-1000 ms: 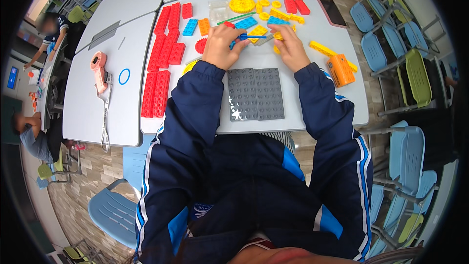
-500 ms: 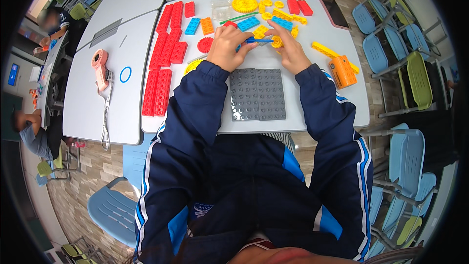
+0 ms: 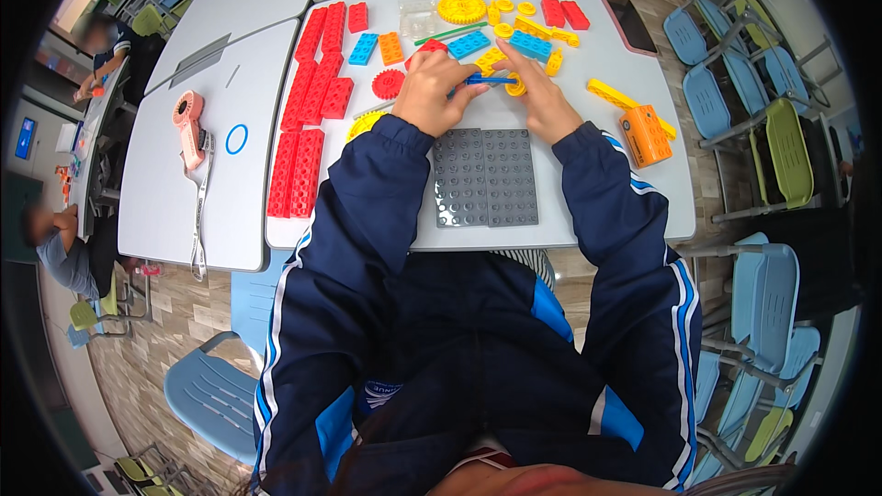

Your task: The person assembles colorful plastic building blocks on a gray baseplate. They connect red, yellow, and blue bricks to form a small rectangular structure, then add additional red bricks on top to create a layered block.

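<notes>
We pinch a thin blue plastic rod (image 3: 493,80) in our left hand (image 3: 427,95), its length pointing rightward to the round yellow plastic wheel (image 3: 516,88) our right hand (image 3: 548,101) grips.

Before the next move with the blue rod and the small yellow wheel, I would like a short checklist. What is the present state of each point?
1. Left hand has hold of the blue rod: ok.
2. Right hand has hold of the small yellow wheel: ok.
3. Rod points toward the wheel: ok, its end is right at it.
4. Rod seated in the wheel's centre: cannot tell, too small to see.
5. Wheel fully in view: not ok, the right hand partly hides it.
6. Phone apart from both hands: ok.
</notes>
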Demonstrator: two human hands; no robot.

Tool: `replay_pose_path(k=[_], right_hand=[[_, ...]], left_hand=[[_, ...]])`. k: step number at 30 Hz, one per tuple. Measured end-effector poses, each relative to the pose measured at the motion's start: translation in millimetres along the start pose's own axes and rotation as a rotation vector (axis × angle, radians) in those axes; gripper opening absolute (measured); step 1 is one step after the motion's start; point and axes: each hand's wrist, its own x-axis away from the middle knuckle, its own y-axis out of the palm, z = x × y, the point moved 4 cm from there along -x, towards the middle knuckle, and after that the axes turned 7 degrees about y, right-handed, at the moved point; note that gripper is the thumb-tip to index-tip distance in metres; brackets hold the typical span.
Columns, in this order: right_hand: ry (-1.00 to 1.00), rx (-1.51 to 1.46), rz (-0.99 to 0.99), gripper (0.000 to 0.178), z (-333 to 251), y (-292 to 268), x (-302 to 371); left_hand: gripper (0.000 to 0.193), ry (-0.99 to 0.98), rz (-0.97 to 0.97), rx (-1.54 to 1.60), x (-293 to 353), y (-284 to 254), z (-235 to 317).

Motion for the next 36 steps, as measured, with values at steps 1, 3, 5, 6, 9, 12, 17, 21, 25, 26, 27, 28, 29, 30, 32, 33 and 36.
replay_pose_path(k=[1,3,5,6,9,12,17,21,25,26,27,28,29,30,32,33,36], right_hand=[[-0.017,0.001,0.016,0.108,0,0,0],[-0.051,0.002,0.048,0.108,0,-1,0],[-0.035,0.000,0.045,0.108,0,-1,1],[-0.027,-0.001,0.044,0.108,0,-2,1],[-0.022,0.009,0.045,0.109,2,-1,1],[0.012,0.055,0.016,0.112,5,1,0],[0.014,0.107,-0.020,0.116,0,0,1],[-0.014,0.132,-0.006,0.118,2,2,1],[-0.024,0.251,-0.051,0.120,3,3,2],[-0.044,0.267,-0.041,0.121,-1,1,3],[-0.064,0.283,-0.032,0.121,-4,1,3],[-0.060,0.276,-0.033,0.122,-3,1,3],[-0.056,0.270,-0.034,0.122,0,2,3],[-0.052,0.263,-0.035,0.123,2,3,3],[-0.047,0.238,-0.035,0.124,4,3,2],[-0.044,0.226,-0.035,0.124,5,4,3],[-0.011,0.266,-0.072,0.126,7,8,3]], left_hand=[[0.025,0.001,-0.002,0.000,0,0,0],[0.025,0.004,-0.006,0.000,0,1,0],[0.024,0.038,-0.010,-0.011,0,2,0],[0.024,0.055,-0.012,-0.017,1,2,0],[0.022,0.108,-0.035,-0.047,-1,2,2],[0.020,0.145,-0.039,-0.069,-3,0,6],[0.018,0.158,-0.035,-0.091,-5,-2,13],[0.017,0.145,-0.043,-0.081,-4,-1,13],[0.018,0.126,-0.073,-0.079,-3,0,14],[0.018,0.136,-0.067,-0.082,-4,-1,14],[0.019,0.146,-0.062,-0.084,-5,-1,15],[0.019,0.165,-0.055,-0.091,-5,-1,16],[0.020,0.184,-0.048,-0.099,-5,-1,17],[0.020,0.203,-0.041,-0.106,-5,-1,18],[0.022,0.196,-0.045,-0.116,-4,2,18],[0.023,0.193,-0.047,-0.121,-4,3,19],[0.025,0.182,-0.069,-0.118,-4,3,22]])
